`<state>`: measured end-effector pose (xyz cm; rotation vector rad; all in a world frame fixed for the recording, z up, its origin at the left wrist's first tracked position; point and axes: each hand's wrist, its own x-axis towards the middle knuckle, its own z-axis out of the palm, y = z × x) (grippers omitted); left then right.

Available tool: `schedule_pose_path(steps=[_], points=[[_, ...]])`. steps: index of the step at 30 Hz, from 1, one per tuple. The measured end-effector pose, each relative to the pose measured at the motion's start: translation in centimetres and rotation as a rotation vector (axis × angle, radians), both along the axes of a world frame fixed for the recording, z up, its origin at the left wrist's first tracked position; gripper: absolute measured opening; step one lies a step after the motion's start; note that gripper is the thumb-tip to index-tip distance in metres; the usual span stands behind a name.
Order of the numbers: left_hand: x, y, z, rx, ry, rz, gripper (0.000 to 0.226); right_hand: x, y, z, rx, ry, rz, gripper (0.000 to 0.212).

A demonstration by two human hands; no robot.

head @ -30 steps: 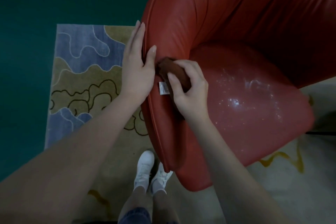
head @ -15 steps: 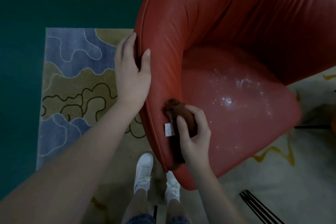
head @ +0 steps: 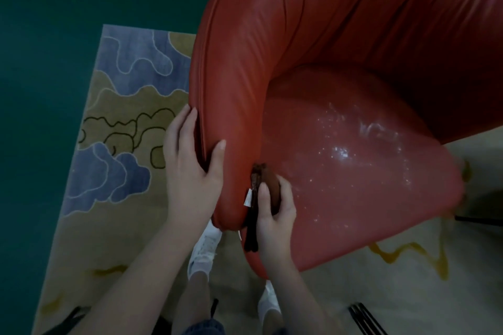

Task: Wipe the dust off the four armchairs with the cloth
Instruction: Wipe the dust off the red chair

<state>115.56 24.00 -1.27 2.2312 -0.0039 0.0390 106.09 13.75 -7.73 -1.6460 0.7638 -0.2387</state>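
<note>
A red leather armchair [head: 353, 35] fills the upper right of the head view, its seat speckled with white dust. My right hand [head: 275, 207] grips a folded brown cloth [head: 268, 185] with a small white tag, pressed against the inner side of the chair's left arm near its front end. My left hand [head: 190, 168] holds the outer edge of that same arm, fingers on the outside and thumb on top.
A patterned rug [head: 117, 128] in blue, tan and cream lies under the chair, with dark green floor [head: 54, 22] to the left. My white shoes [head: 204, 250] stand just below the chair arm. Dark thin legs [head: 364, 318] show at the bottom right.
My right hand has slid the cloth down the inner side of the chair arm toward its front end. My left hand has shifted down along the arm's outer edge.
</note>
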Motion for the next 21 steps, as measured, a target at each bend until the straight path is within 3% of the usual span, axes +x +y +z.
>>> schedule_pose_path(steps=[6, 12, 15, 21], points=[[-3.2, -1.0, -0.1, 0.002, -0.014, 0.118, 0.055, -1.9, -1.9, -1.4, 0.023, 0.028, 0.167, 0.039], [-9.1, -1.6, 0.7, 0.062, 0.0, 0.14, 0.052, -5.3, -7.4, -1.3, -0.134, 0.189, 0.333, 0.02], [-13.0, -2.2, 0.2, 0.076, 0.027, 0.154, 0.055, -6.4, -9.9, -1.2, -0.188, 0.234, 0.379, 0.024], [-20.9, -2.3, -2.9, 0.197, 0.13, -0.004, 0.061, -8.3, -12.4, -1.4, -0.27, 0.334, 0.417, 0.023]])
